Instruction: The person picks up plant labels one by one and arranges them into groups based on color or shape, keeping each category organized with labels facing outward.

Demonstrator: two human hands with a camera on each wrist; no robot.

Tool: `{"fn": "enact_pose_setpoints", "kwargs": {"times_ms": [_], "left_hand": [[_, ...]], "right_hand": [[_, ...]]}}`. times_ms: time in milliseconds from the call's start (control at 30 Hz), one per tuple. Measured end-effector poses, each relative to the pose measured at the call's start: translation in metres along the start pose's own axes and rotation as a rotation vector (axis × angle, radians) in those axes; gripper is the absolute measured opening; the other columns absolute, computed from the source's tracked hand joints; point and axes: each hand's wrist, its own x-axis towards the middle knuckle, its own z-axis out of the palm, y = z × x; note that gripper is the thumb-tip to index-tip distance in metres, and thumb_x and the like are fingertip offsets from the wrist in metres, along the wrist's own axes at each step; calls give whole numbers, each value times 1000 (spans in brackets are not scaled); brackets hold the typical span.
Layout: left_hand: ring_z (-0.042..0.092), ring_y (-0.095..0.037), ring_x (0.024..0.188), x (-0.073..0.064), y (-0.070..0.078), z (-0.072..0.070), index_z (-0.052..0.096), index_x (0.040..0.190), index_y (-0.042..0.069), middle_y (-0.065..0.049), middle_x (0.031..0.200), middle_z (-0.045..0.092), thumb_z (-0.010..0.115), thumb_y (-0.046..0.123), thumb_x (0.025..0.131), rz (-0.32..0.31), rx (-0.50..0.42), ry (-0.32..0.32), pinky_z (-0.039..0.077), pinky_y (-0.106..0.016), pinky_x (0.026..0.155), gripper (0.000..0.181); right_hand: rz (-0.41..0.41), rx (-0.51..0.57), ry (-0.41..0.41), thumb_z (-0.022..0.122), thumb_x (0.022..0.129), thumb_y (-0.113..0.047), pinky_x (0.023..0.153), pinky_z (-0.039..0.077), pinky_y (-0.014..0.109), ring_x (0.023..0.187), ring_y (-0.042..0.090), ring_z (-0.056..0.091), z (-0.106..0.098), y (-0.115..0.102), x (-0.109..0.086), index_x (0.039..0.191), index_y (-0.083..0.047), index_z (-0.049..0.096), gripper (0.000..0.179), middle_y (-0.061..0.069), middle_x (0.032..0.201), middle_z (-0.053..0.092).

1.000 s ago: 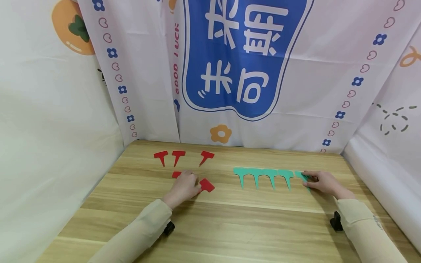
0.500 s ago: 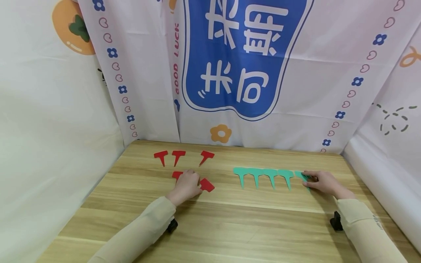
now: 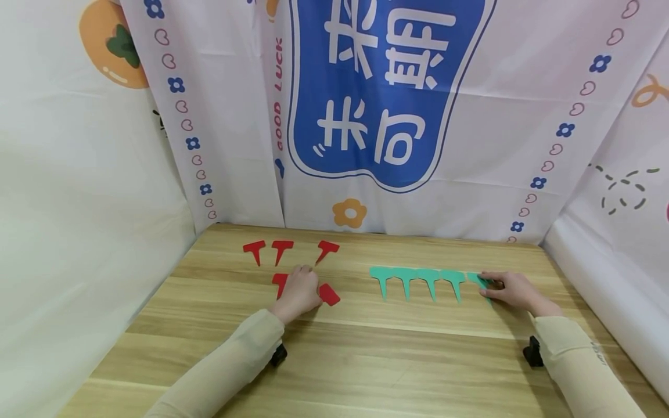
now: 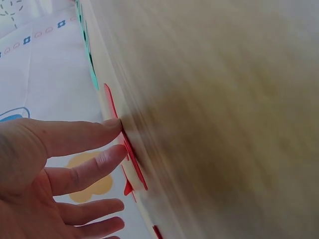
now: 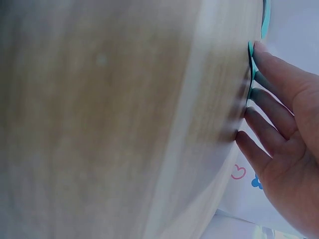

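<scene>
Flat T-shaped plant labels lie on the wooden table. In the head view, my left hand (image 3: pixel 298 293) is over a red plant label (image 3: pixel 329 294), whose stem it hides. The left wrist view shows thumb and index fingertips on that label (image 4: pixel 130 149), the other fingers extended. Another red label (image 3: pixel 280 281) is partly covered on the hand's left. My right hand (image 3: pixel 514 289) touches a teal plant label (image 3: pixel 474 278) at the right end of a row. In the right wrist view, its thumb and fingertips press on the label (image 5: pixel 250 69) against the table, fingers fairly straight.
Several teal labels (image 3: pixel 405 274) lie side by side, heads touching, stems toward me. Three red labels lie further back: one at left (image 3: pixel 254 248), one beside it (image 3: pixel 282 248) and one apart (image 3: pixel 327 248). A printed cloth (image 3: pixel 235 145) hangs behind the table (image 3: pixel 366 360).
My left hand has shifted slightly right and away from me, uncovering more of the red label on its left. My right hand stays at the teal label.
</scene>
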Motion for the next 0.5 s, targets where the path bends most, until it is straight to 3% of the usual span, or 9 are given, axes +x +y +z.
{"fn": "enact_pose_setpoints", "kwargs": {"times_ms": [167, 500], "left_hand": [[48, -32, 106, 3, 0, 0, 53, 51, 9, -16, 118, 58, 79, 15, 71, -26, -15, -10, 44, -49, 93, 33], [45, -34, 106, 7, -1, -2, 54, 51, 7, -18, 122, 55, 78, 17, 71, -53, -33, -47, 39, -49, 97, 33]], "right_hand": [[9, 1, -6, 72, 83, -33, 91, 42, 60, 114, 51, 51, -1, -2, 0, 124, -1, 61, 53, 27, 125, 58], [-11, -3, -1, 72, 83, -30, 91, 43, 60, 112, 50, 53, -1, -2, 0, 122, 1, 61, 51, 27, 124, 59]]}}
